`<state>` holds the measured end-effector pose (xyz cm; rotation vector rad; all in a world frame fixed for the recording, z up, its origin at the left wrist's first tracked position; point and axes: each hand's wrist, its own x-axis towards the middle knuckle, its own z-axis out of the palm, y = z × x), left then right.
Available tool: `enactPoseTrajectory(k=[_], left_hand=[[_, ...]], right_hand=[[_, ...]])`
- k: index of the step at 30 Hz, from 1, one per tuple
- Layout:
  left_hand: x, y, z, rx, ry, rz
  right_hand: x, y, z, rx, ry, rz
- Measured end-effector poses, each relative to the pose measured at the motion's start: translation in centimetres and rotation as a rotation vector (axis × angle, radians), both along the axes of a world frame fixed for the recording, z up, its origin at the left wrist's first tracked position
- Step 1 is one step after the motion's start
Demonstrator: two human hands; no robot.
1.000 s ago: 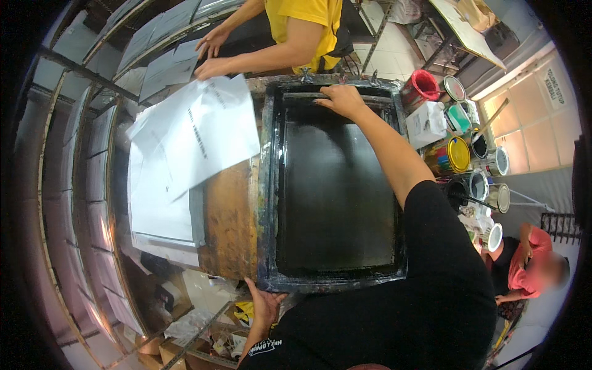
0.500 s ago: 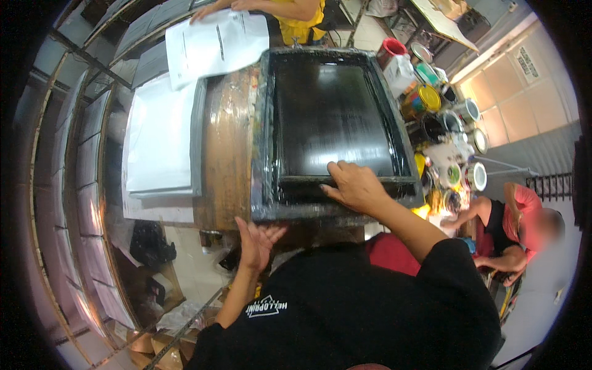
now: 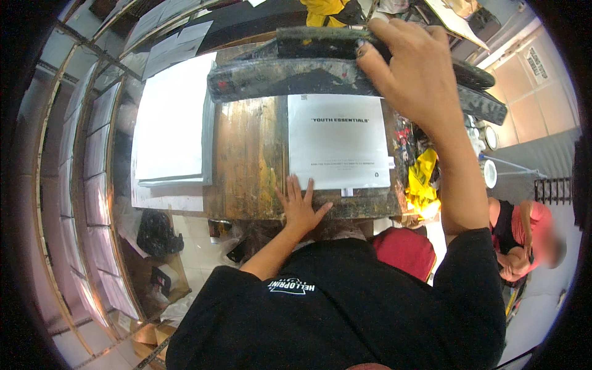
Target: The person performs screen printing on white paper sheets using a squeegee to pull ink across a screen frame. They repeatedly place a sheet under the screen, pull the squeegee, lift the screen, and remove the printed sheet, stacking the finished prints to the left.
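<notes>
My right hand (image 3: 410,65) is wrapped round the raised near edge of a dark, ink-stained screen printing frame (image 3: 277,80). A dark bar (image 3: 320,44), apparently a squeegee, lies along that edge under the same hand. Below the tilted frame, a white printed sheet or flat bag (image 3: 338,145) lies on the wooden table (image 3: 246,166); the frame hides its far end. My left hand (image 3: 301,209) is open, fingers spread, with its fingertips at the sheet's near left edge.
A stack of white sheets (image 3: 169,129) stands at the left of the table. Drying racks (image 3: 92,203) line the far left. Yellow crumpled material (image 3: 422,179) and paint cans (image 3: 489,174) are on the right. A person in a red shirt (image 3: 536,228) sits further right.
The screen frame has swung up from lying flat, raised by my right hand, baring the printed sheet. My left hand has moved right onto the sheet's edge. The co-worker's hands have left view.
</notes>
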<state>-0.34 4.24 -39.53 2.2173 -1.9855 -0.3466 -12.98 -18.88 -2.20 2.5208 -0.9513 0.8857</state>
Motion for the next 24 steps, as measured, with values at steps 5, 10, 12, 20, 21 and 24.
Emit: enactPoseTrajectory(k=[5,10,12,20,21,24], left_hand=[[-0.7,-1.1,2.0,0.075,0.052,-0.016],[-0.2,-8.0,9.9,-0.186,0.353,-0.069],[0.2,-11.7,15.4,-0.473,0.416,-0.066],[17.1,-6.4,15.2,-0.333,0.786,0.542],[20.3,-6.3,17.8,-0.154,0.879,0.67],[33.8,-2.7,15.5,-0.206,0.63,0.545]], right_hand=[[2.3,-0.9,6.1,0.197,-0.051,-0.015],[4.3,-4.4,7.7,0.134,-0.193,-0.028],[3.6,-5.7,8.2,0.192,-0.136,0.038],[2.0,-7.2,7.8,0.245,-0.033,0.028],[1.9,-7.0,7.7,0.244,-0.029,0.015],[2.4,-6.1,6.9,0.221,-0.031,0.008]])
